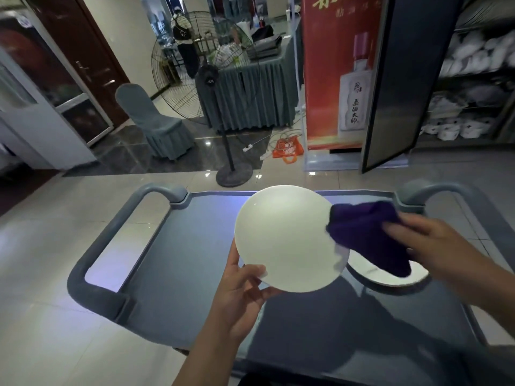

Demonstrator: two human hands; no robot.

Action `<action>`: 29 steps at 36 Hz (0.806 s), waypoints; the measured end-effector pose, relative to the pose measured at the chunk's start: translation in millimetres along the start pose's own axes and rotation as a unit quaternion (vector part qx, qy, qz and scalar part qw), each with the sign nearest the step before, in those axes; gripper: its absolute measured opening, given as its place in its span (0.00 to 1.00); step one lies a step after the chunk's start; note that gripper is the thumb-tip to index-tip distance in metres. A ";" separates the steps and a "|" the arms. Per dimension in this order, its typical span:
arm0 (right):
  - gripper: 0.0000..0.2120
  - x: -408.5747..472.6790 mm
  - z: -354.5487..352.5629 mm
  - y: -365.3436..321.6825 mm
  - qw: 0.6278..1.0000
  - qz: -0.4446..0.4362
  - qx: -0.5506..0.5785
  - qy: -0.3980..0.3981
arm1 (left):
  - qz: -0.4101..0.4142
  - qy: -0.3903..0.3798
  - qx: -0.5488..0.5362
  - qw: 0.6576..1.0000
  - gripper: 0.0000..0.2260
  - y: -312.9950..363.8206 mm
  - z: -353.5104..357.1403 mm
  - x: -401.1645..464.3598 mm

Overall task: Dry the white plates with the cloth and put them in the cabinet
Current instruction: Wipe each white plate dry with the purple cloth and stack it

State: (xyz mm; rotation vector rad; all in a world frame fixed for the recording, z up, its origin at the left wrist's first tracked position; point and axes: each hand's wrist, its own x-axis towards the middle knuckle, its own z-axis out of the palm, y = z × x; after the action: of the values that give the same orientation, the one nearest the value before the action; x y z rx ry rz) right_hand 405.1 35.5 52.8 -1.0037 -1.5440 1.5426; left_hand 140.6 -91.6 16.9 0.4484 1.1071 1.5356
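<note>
Drying a round white plate over the grey plastic service cart (156, 277), with the cabinet open at the far right.

Largest first, I saw the tall dark cabinet (473, 87) well beyond the cart, its dark door (404, 79) swung open and its shelves stacked with white crockery. Over the cart's dark top, my left hand (242, 299) gripped the round white plate (287, 238) at its lower rim, thumb on the face, the plate tilted toward me. A second white plate (390, 277) lay flat on the cart, just beside and partly behind it. My right hand (423, 240), blurred, was closed around the bunched purple cloth (367, 235), pressed to the held plate's right edge.
</note>
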 end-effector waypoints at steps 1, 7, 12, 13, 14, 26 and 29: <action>0.12 1.8 -5.0 -1.3 0.998 0.045 0.052 0.016 | -0.007 -0.001 -0.005 1.000 0.33 -1.7 -2.9 -0.5; 0.05 27.0 -10.2 -9.5 0.976 0.079 0.085 0.183 | -0.024 -0.019 -0.023 0.999 0.36 -4.3 -9.9 -1.8; 0.13 24.9 48.0 -25.4 0.948 -0.237 -0.099 0.188 | -0.001 -0.059 0.024 0.998 0.35 -1.0 2.1 -2.9; 0.16 22.5 60.2 -25.0 0.939 -0.283 -0.140 0.138 | 0.002 -0.065 0.032 0.997 0.35 -0.4 4.5 -3.2; 0.21 20.3 71.2 -22.3 0.927 -0.315 -0.186 0.077 | 0.004 -0.071 0.041 0.997 0.35 0.1 7.1 -4.0; 0.36 45.6 125.8 22.5 0.759 -0.291 -0.550 -0.190 | 0.003 -0.061 0.057 0.997 0.36 4.9 -9.7 -12.3; 0.36 58.9 120.7 20.6 0.766 -0.265 -0.556 -0.186 | 0.011 -0.060 0.076 0.995 0.35 6.2 -8.2 -13.8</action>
State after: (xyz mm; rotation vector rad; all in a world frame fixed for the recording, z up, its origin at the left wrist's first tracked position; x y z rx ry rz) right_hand 271.5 35.5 27.6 -0.6744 -2.8322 0.3003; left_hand 134.8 -107.0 21.9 0.6511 1.1328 1.4289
